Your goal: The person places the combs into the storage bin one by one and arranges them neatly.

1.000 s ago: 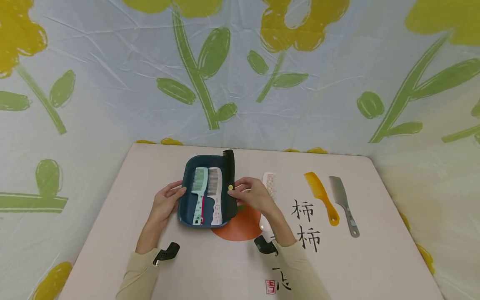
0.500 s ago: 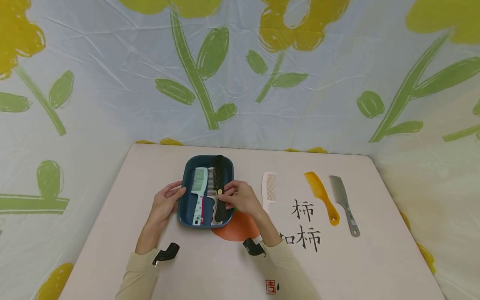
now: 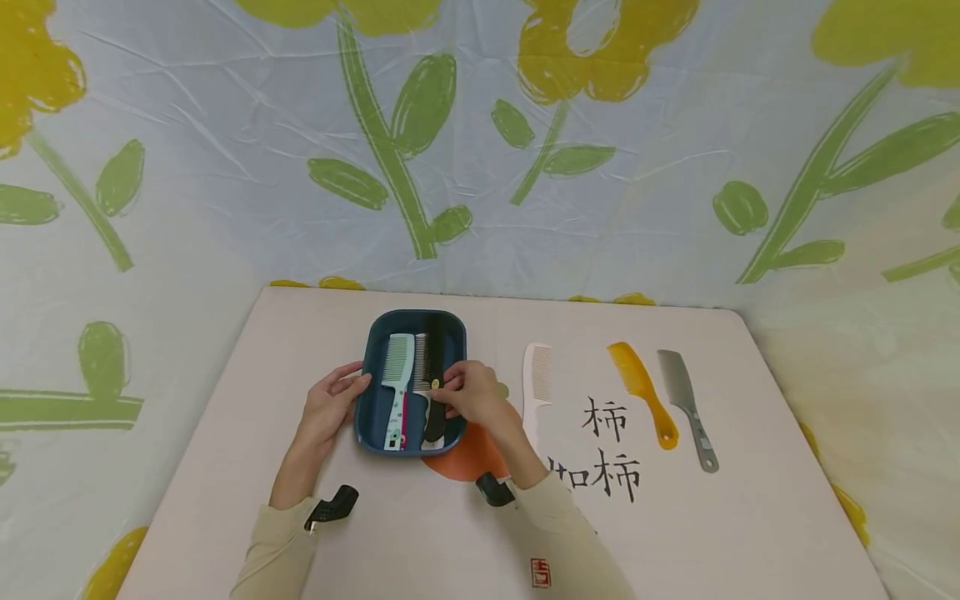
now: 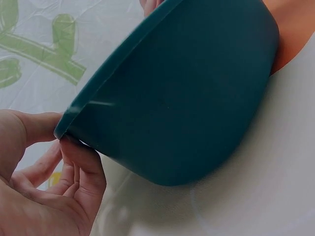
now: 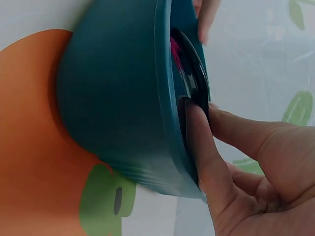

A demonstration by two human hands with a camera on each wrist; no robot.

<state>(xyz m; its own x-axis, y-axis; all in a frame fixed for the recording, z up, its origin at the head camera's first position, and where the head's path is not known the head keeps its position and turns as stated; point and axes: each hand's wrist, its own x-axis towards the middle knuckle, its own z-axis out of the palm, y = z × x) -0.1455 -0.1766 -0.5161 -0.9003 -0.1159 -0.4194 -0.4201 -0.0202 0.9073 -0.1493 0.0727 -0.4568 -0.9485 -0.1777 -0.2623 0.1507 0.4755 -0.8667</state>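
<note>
A dark blue plastic tray stands on the table at left of centre. My left hand pinches its left rim, with thumb above and fingers beneath in the left wrist view. Between thumb and fingers, my right hand holds a black comb by its middle. This comb lies lengthwise inside the tray outline, over a white comb that it partly covers. To the left of both is a mint-green comb with a patterned handle. In the right wrist view, my right fingers reach inside the tray's rim.
Right of the tray, a cream comb, a yellow comb and a grey comb lie on the table. The tabletop carries an orange print and black characters. A flowered cloth hangs behind.
My right hand has brought the black comb leftward from the tray's right rim to over the white comb, and lowered it. My left hand stays on the rim.
</note>
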